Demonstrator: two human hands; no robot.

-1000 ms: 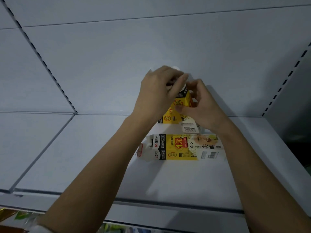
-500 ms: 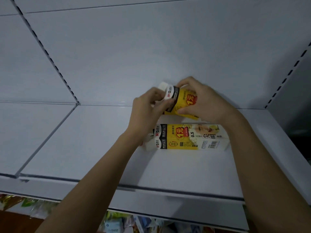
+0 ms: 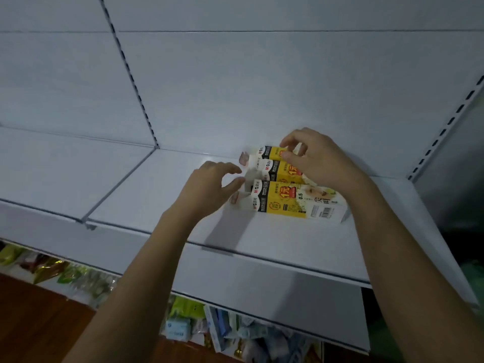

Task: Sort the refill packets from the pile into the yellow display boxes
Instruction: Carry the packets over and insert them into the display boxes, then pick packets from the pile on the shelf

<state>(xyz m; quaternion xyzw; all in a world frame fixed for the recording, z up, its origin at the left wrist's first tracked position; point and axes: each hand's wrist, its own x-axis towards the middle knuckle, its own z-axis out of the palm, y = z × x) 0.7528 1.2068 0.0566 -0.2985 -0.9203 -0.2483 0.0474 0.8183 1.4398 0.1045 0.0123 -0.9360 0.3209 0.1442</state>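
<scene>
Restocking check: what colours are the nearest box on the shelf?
Yellow, white and black; nearest box, head view.

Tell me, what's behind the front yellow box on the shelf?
Behind the front yellow box lie two more yellow boxes, side by side toward the wall. The right hand covers their right halves, so anything there is hidden.
</scene>
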